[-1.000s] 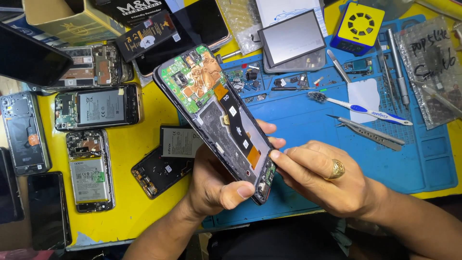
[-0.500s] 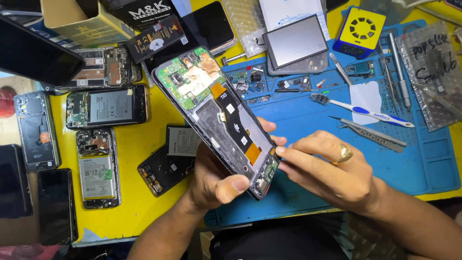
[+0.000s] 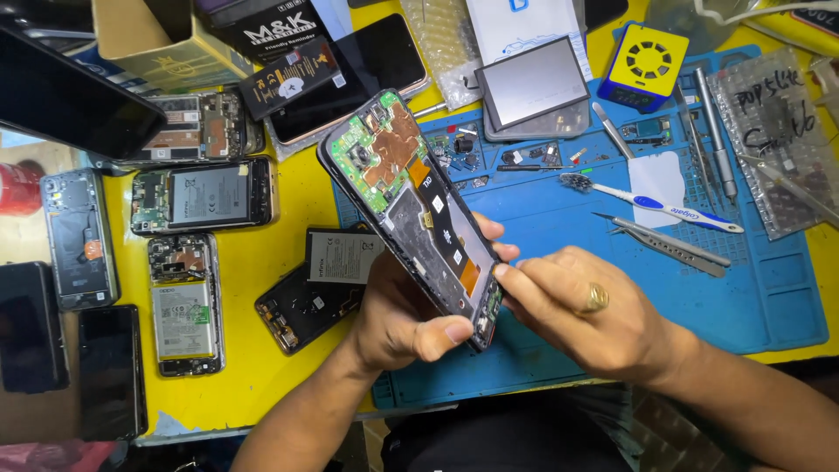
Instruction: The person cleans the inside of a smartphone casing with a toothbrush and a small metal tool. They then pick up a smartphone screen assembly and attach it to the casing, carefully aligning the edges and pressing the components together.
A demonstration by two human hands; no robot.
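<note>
The left hand [image 3: 406, 319] still wraps its fingers around the open phone [image 3: 411, 201] from below, and the right hand [image 3: 581, 315], fingers pinched together, has crept in to touch the phone's bottom end, just beside the left thumb.

A phone repair workshop is shown. A yellow worktop [image 3: 262, 253] is crowded with opened phones [image 3: 205, 197], their boards and batteries laid bare, beside loose black screens [image 3: 109, 371]. A blue repair mat [image 3: 559, 218] with small compartments is spread over it, and tweezers [image 3: 669, 242], a toothbrush [image 3: 651, 203], screwdrivers [image 3: 712, 131] and tiny loose parts [image 3: 463, 153] are laid out there. Cardboard boxes [image 3: 157, 39] are stacked at the back.
</note>
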